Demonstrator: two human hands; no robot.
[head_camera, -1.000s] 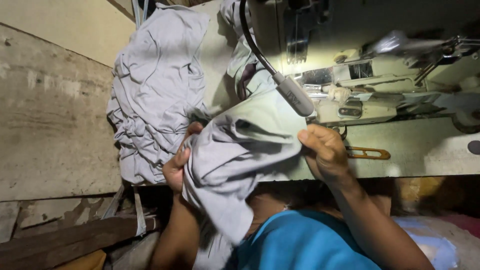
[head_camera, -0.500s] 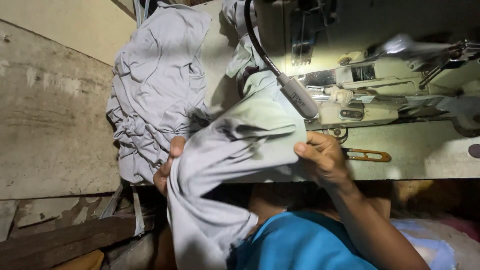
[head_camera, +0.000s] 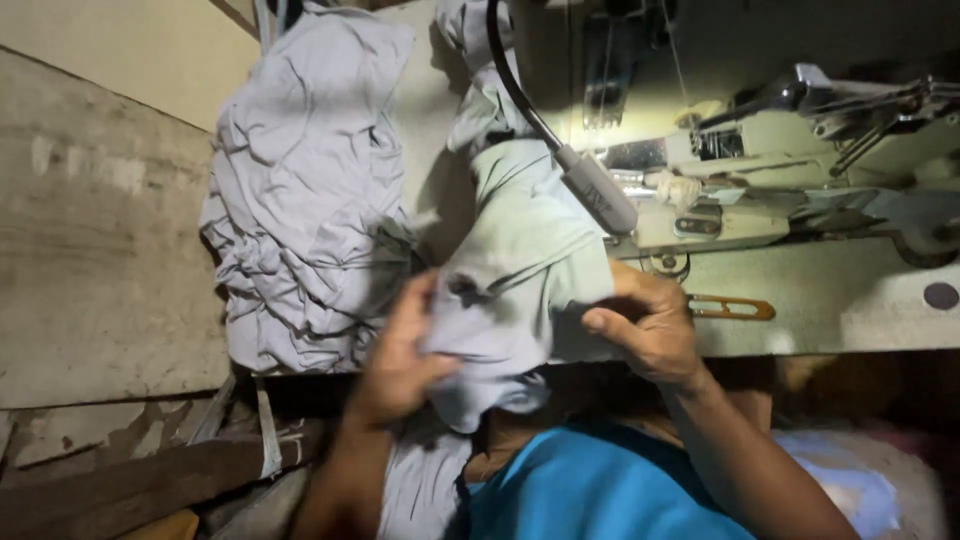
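Grey fabric piece (head_camera: 510, 300): draped over the near edge of the sewing table (head_camera: 850, 300), upper part running back toward the sewing machine (head_camera: 780, 170), lower part bunched and hanging off the edge.

Left hand (head_camera: 400, 355): blurred, at the near edge, fingers closed into the bunched lower part of the fabric piece; grasping it.

Right hand (head_camera: 645, 325): at the near edge, just right of the fabric piece, thumb and fingers pinched on its right border; grasping it.

Pile of grey fabric pieces (head_camera: 300, 200): crumpled heap on the left end of the table, spilling over the left edge; count of pieces not readable.

Gooseneck lamp (head_camera: 590, 185): black flexible stem from the far edge, grey head lying above the fabric piece; lit patch on the machine bed beside it.

Orange-handled tool (head_camera: 730, 307): flat on the table near the near edge, right of the right hand; kind hard to make out.

Blue shirt (head_camera: 590, 490): below the table edge, cut off by the bottom of the view.

Wooden board (head_camera: 100, 240): left of the table.

Containers: none discernible. Needle area dim, detail lost. Space under the table dark.
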